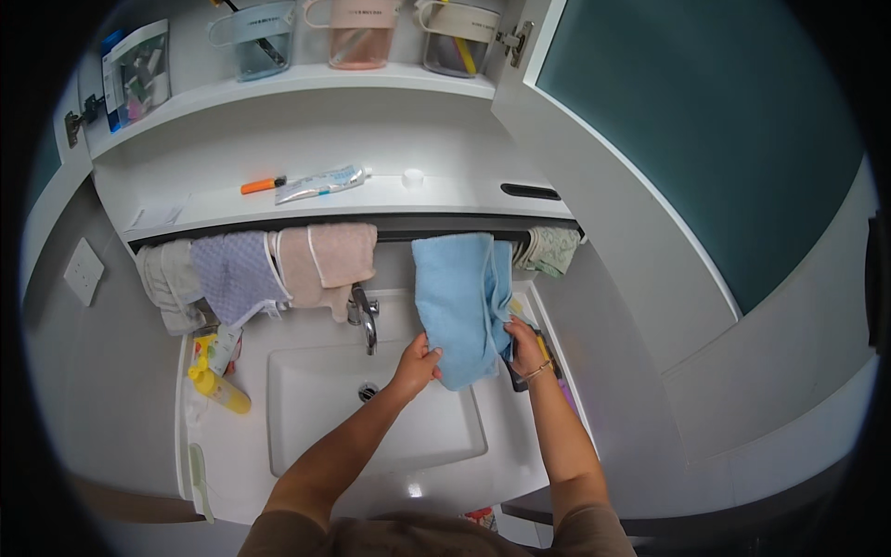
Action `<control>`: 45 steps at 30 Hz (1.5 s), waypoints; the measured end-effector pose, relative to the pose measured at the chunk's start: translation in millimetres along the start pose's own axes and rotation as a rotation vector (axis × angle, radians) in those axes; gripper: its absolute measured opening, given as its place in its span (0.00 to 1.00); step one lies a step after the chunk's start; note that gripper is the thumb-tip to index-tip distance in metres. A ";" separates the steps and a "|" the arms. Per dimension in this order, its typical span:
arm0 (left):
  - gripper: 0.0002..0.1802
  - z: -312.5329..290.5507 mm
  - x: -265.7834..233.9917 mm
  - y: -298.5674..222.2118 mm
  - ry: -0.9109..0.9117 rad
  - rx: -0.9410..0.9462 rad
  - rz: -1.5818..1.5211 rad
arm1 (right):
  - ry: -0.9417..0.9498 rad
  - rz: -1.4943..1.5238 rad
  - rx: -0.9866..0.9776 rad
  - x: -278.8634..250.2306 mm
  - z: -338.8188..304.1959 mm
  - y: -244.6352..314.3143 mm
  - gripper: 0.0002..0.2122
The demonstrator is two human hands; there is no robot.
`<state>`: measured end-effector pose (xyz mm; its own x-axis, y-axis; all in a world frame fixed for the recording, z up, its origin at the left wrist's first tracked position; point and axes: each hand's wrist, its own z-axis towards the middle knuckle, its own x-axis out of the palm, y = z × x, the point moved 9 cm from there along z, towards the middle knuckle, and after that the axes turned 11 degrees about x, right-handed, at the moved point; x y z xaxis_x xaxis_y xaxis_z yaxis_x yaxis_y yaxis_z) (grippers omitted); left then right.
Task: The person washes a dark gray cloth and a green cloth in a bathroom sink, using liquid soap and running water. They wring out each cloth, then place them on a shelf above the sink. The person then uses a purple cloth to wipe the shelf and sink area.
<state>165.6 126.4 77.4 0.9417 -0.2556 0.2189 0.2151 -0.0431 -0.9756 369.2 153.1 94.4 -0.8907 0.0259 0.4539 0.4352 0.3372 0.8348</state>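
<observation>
A light blue towel (453, 302) hangs from the dark rail under the cabinet, over the right part of the sink. My left hand (415, 365) pinches its lower left edge between thumb and fingers. At its right edge my right hand (525, 348), with a bracelet at the wrist, grips the cloth; some of those fingers are hidden behind the fabric. To the left on the same rail are a pink towel (327, 260), a purple towel (235, 272) and a grey-white towel (170, 283). A green patterned cloth (551, 251) hangs at the right end.
Below lies the white sink (316, 436) with a chrome faucet (365, 318). A yellow bottle (218, 387) stands left of it. Above, the open cabinet shelf holds a toothpaste tube (322, 184) and an orange marker (263, 186). An open cabinet door (640, 176) juts out at the right.
</observation>
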 end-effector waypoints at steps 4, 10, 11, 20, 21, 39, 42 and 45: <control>0.25 -24.3 -3.4 12.9 -0.146 -0.041 -0.027 | 0.086 -0.148 -0.045 -6.0 -14.9 -12.6 0.19; 0.30 -39.0 -7.6 27.2 -0.086 -0.022 0.031 | -0.014 -0.853 -0.178 27.1 -63.4 -18.4 0.19; 0.29 -40.3 5.1 27.2 -0.023 -0.127 -0.153 | 0.072 -1.024 -0.166 43.4 -73.4 -24.9 0.20; 0.24 -48.4 49.5 -5.5 0.165 -0.206 -0.848 | 0.029 -0.653 -0.179 63.7 -108.8 -19.5 0.17; 0.23 -47.6 43.9 -7.6 0.125 -0.164 -0.729 | 0.019 -0.665 -0.239 71.8 -113.7 -11.5 0.18; 0.20 -31.4 -51.0 -117.0 -0.078 0.154 -0.278 | -0.068 -0.005 -0.219 25.1 -120.9 74.4 0.18; 0.20 -26.3 -52.7 -126.5 -0.048 0.136 -0.224 | -0.117 -0.022 -0.240 21.6 -120.5 90.4 0.19; 0.19 -22.0 -45.7 -133.3 -0.028 0.073 -0.481 | -0.117 0.007 -0.189 22.4 -117.1 95.1 0.21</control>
<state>88.2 122.6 197.2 0.7372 -0.1974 0.6462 0.6446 -0.0817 -0.7602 406.0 75.6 220.4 -0.8920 0.1405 0.4296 0.4483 0.1550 0.8803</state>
